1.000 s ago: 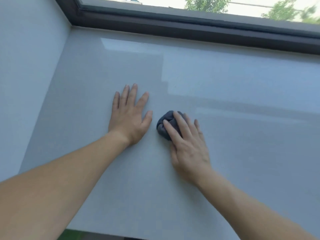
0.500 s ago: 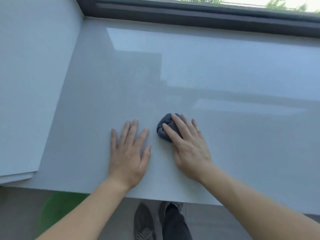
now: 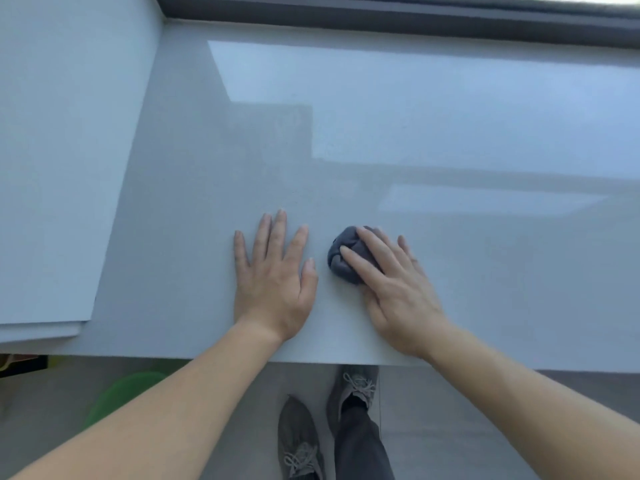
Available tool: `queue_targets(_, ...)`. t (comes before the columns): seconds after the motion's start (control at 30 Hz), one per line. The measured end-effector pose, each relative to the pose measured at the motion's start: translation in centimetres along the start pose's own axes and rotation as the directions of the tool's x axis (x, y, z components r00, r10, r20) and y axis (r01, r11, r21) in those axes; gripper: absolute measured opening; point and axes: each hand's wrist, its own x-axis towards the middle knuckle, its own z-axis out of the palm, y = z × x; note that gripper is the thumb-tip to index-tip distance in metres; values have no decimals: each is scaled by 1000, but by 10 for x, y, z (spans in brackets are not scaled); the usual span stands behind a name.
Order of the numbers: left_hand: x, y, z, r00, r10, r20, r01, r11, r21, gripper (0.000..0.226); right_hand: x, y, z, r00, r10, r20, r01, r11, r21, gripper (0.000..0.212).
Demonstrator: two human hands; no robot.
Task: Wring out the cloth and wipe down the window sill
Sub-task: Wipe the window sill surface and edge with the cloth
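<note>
A small dark grey cloth (image 3: 341, 252), bunched into a ball, lies on the pale grey window sill (image 3: 450, 140) near its front edge. My right hand (image 3: 394, 289) presses down on the cloth with straight fingers and covers its right half. My left hand (image 3: 273, 275) lies flat on the sill with fingers spread, a short gap to the left of the cloth and not touching it.
The dark window frame (image 3: 415, 15) runs along the back of the sill. A white side wall (image 3: 62, 150) closes the left end. Below the sill's front edge are my grey shoes (image 3: 298, 441) on the floor and a green object (image 3: 121, 393) at the left.
Both hands and the cloth have come nearer to the sill's front edge. The camera has tilted down, so the floor and shoes now show.
</note>
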Motion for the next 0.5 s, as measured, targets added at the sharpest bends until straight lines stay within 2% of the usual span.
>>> queue_targets(0.07, -1, 0, 0, 1000, -3, -5, 3, 1000, 8, 63, 10, 19, -10, 1000, 27, 10, -27, 1000, -15, 57)
queue_targets(0.1, 0, -1, 1, 1000, -2, -8, 3, 1000, 11, 63, 21, 29, -16, 993, 119, -23, -119, 993, -22, 57)
queue_targets(0.17, 0, -1, 2, 1000, -2, -9, 2, 1000, 12, 63, 43, 44, -26, 919, 376, -122, -373, 927, 43, 57)
queue_targets(0.23, -1, -2, 3, 1000, 0, -16, 1, 1000, 3, 63, 49, 36, -25, 840, 512, -182, -501, 859, 105, 58)
queue_targets(0.27, -1, -2, 3, 1000, 2, -23, -2, 1000, -9, 64, 43, 22, -17, 840, 505, -196, -494, 863, 105, 58)
queue_targets(0.3, -1, -2, 2, 999, 3, -33, -4, 1000, -27, 64, 30, 5, -7, 872, 450, -194, -440, 893, 94, 59)
queue_targets(0.4, -1, -2, 0, 998, 2, -61, -7, 997, -77, 63, -23, -40, 14, 985, 148, -91, -147, 989, 24, 60)
queue_targets(0.47, -2, -3, 1, 998, 6, -67, -12, 996, -90, 63, -38, -30, 9, 1000, -1, -5, 1, 1000, -8, 60)
queue_targets(0.5, -2, -3, 1, 998, 5, -69, -12, 996, -90, 63, -37, -18, 4, 1000, -8, 1, 8, 1000, -26, 59)
